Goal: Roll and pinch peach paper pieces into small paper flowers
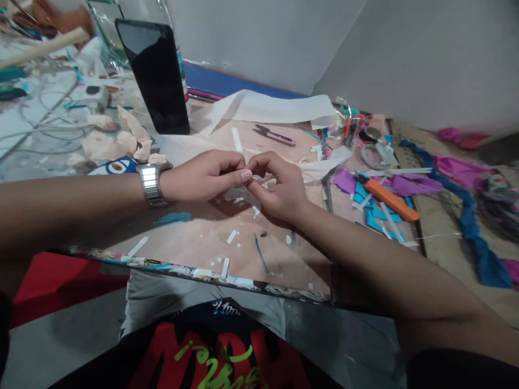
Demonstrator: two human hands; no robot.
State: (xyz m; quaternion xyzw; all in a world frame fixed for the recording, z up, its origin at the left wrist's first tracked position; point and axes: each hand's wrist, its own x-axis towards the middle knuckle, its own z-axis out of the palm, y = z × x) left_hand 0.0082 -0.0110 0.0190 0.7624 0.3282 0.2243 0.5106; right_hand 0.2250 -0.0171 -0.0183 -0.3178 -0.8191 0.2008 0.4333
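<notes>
Shirt (227, 351) nearest; beyond it, left hand (206, 175) and right hand (279, 186) meet over the tabletop (194, 232), thumbs and fingers pinching a flimsy white scrap (240, 195) between them. Light, even pressure, I'd judge, guards against tearing.

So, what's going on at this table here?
A person's left hand and right hand meet fingertip to fingertip, pinching what looks like thin whitish material above a work board. Small snips lie beyond the hands, an orange cutter lies to the right, and a dark phone stands propped up behind.
</notes>
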